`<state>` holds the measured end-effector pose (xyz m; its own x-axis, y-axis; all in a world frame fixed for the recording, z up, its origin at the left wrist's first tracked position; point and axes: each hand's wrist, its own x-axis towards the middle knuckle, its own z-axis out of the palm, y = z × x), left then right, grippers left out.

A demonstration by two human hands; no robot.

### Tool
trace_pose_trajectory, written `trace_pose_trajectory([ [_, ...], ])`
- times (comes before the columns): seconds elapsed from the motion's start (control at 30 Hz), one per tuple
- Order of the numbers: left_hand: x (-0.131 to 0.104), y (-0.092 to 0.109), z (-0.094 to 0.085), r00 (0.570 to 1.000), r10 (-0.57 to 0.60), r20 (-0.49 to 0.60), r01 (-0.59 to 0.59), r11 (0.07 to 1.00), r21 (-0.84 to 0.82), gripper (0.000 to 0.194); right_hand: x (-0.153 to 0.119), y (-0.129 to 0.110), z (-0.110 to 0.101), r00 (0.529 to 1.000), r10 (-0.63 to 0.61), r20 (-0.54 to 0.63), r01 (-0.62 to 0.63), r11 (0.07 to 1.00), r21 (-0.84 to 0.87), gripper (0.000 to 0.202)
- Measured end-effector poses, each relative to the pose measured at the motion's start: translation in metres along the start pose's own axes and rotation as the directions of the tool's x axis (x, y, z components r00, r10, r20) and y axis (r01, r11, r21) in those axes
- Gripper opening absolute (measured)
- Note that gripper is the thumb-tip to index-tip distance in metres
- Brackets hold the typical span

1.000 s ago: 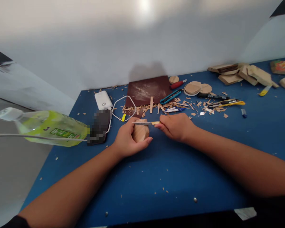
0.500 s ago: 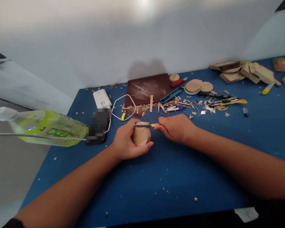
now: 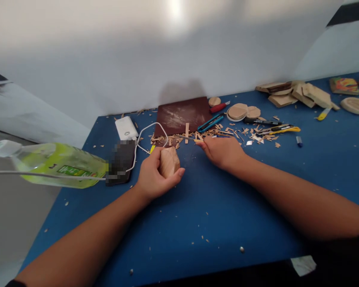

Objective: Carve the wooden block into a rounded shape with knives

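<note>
A: Location and hold?

B: Wood block (image 3: 169, 161), in the left hand (image 3: 151, 175), over the desk (image 3: 212, 199), between its far and near edges. Left fingers are curled about it, thumb along its near side. Right hand (image 3: 224, 152): fingers wrapped on a yellow-handled knife (image 3: 194, 139); blade points left, apart from the block.

A: Handling?

B: Judged light, stiff and not fragile. Bare faceted wood should not be slippery. Recommended hold: the side away from the knife, fingertips behind.

A: Markings?

B: Bottle (image 3: 60, 163) at the desk's left edge: green label (image 3: 73, 171), pale characters, not legible. Black marker (image 3: 263, 121), nearer the far edge: light print, too small to read. No brand confirmed.
</note>
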<state>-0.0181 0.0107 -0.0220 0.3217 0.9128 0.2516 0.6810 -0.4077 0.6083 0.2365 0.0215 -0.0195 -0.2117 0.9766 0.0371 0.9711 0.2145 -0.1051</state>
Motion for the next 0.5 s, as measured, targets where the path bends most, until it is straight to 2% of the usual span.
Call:
trace_pose_trajectory([
  [0.07, -0.001, 0.000, 0.001, 1.000, 0.000, -0.015, 0.000, 0.999, 0.034, 0.057, 0.001, 0.002, 0.000, 1.000, -0.013, -0.014, 0.013, 1.000, 0.028, 0.064],
  [0.3, -0.003, -0.003, 0.010, 0.999, 0.032, -0.034, -0.026, 0.985, 0.171, 0.064, -0.010, -0.005, 0.009, 0.968, -0.246, -0.046, 0.250, 0.956, 0.155, 0.066],
  [0.5, -0.008, 0.000, 0.014, 0.995, 0.087, -0.045, -0.076, 0.975, 0.208, 0.069, -0.014, -0.011, 0.006, 0.958, -0.286, 0.029, 0.275, 0.943, 0.187, 0.063],
])
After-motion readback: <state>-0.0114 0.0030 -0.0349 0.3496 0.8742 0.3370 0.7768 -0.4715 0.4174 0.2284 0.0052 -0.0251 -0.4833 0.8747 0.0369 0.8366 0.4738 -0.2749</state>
